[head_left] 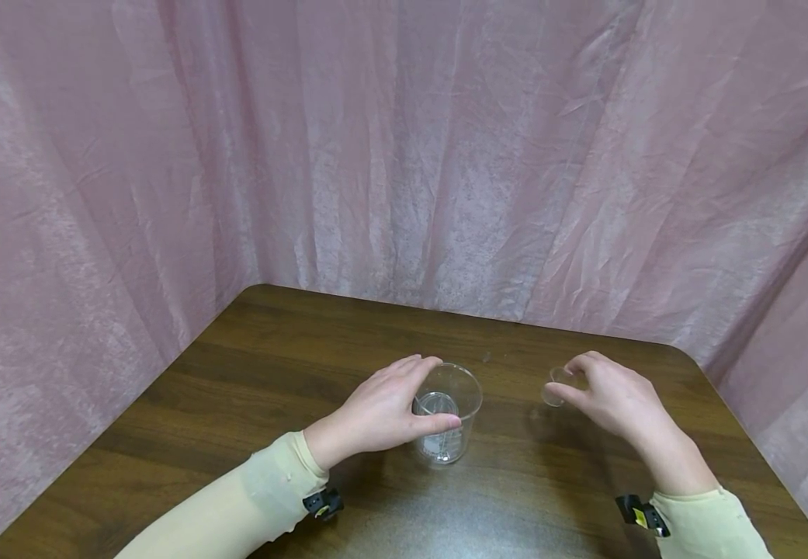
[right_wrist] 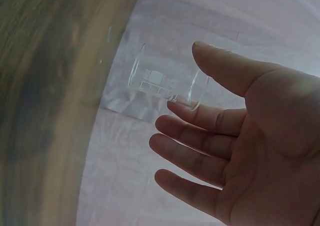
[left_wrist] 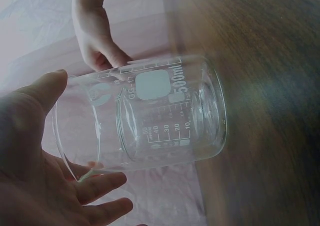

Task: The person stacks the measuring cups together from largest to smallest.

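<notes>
A large clear glass beaker (head_left: pixel 469 404), marked 500ml in the left wrist view, stands upright on the wooden table. Inside it sits a smaller beaker (left_wrist: pixel 167 131) with a scale up to 50. My left hand (head_left: pixel 386 407) holds the large beaker near its rim, thumb on the near side and fingers round the far side. To the right, my right hand (head_left: pixel 616 396) pinches another small glass beaker (right_wrist: pixel 157 76) by one end between thumb and index finger, above the table. The other fingers (right_wrist: pixel 187 158) of this hand are spread loosely.
The brown wooden table (head_left: pixel 292 334) has rounded back corners. Pink curtains (head_left: pixel 404 155) hang behind it and at both sides. A small faint clear mark or object (head_left: pixel 486 357) shows on the table behind the beakers; I cannot tell which.
</notes>
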### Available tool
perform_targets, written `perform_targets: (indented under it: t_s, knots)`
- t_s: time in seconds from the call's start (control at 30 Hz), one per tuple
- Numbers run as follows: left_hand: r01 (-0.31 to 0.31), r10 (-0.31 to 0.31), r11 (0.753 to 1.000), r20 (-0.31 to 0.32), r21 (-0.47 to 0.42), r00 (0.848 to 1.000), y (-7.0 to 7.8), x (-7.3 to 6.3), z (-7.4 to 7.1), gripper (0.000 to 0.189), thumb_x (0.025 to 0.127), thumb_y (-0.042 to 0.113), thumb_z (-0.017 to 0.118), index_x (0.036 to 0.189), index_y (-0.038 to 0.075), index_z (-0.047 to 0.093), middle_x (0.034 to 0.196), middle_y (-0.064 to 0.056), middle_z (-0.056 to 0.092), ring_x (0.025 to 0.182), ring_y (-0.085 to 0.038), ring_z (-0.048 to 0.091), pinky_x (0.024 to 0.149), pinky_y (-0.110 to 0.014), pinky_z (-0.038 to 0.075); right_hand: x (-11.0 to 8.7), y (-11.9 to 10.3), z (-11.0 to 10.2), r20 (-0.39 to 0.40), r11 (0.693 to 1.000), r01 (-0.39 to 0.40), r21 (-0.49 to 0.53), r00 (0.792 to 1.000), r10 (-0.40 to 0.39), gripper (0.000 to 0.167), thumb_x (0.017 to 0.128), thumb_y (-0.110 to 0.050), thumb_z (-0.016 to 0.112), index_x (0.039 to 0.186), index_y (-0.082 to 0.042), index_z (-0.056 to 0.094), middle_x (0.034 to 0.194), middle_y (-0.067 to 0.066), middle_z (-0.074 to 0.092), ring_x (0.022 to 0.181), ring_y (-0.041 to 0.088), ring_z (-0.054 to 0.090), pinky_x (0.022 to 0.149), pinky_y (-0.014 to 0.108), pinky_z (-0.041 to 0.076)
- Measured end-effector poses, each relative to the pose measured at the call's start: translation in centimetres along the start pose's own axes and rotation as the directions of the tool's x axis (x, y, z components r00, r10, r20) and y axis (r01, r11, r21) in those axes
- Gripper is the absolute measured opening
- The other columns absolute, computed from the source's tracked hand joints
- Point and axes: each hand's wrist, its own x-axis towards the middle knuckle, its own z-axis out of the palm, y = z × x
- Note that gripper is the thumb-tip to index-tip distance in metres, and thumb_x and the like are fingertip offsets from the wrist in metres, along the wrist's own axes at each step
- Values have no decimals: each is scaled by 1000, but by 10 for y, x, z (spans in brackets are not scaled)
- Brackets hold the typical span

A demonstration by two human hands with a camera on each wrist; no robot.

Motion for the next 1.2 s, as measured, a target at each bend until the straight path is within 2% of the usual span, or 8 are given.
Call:
perform_targets:
  t_s: [0.33,0.57,0.77,1.03,1.2]
  knots:
    - [-2,2,1000,5,4,1000,-1,0,1,87,94,71,76,157,16,54,152,-3,64,155,-29,47,123,-58,42,-1,-11,0,-12,1000,18,6,1000,-18,60,99,-57,79,124,-3,76,127,16,75,111,42,73,87,65,57]
    - [-19,19,1000,-5,-8,1000,1,-1,-1,84,95,70,76,155,15,56,151,-7,64,152,-30,51,119,-61,45,0,-16,-1,-38,999,43,9,998,-42,57,98,-57,80,120,-5,77,125,15,76,107,40,74,85,64,58]
    - [-28,28,1000,-11,-7,1000,0,-1,-1,83,95,70,75,154,16,57,149,-5,65,151,-30,51,119,-60,46,2,-23,-6,-37,998,57,18,998,-57,55,99,-56,79,120,-5,77,124,13,76,109,39,73,86,63,58]
    - [-29,29,1000,-15,-8,999,0,-1,-1,85,95,70,76,155,14,56,149,-8,65,147,-29,55,117,-59,48,3,-34,-12,-49,997,78,28,996,-77,56,100,-58,77,122,-6,76,126,12,76,107,36,73,86,63,57]
    - [-27,27,1000,-10,1,1000,0,0,-1,85,95,70,76,156,14,55,147,-5,65,144,-26,57,116,-57,49,5,-43,-14,-53,993,91,71,995,-87,53,101,-57,77,122,-9,76,125,9,76,111,36,73,90,63,56]
